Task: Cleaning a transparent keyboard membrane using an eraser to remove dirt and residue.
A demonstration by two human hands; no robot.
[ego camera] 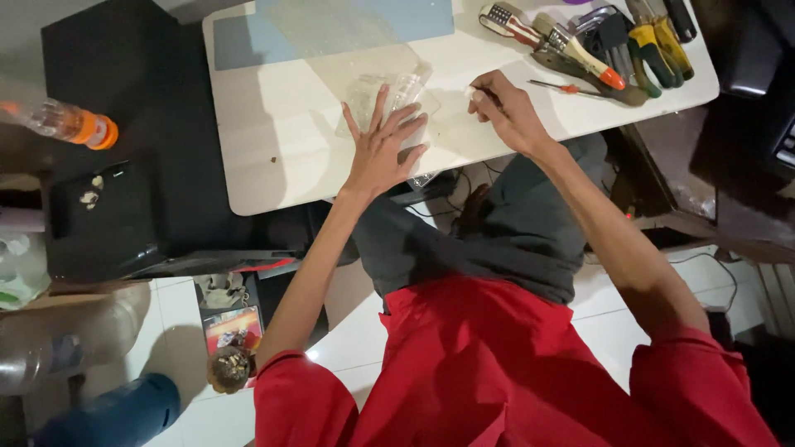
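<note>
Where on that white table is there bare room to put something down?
The widest bare patch is the table's near-left part, between the blue mat and the front edge, left of the left hand. A smaller strip lies past the right hand, below the tools. The far right is crowded with tools; clear plastic fills the middle.

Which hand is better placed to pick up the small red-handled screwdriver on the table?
The right hand, probably. It rests just beside the small red-handled screwdriver, fingers pinched. The left hand lies flat, pressing the clear plastic piece, farther away.
</note>
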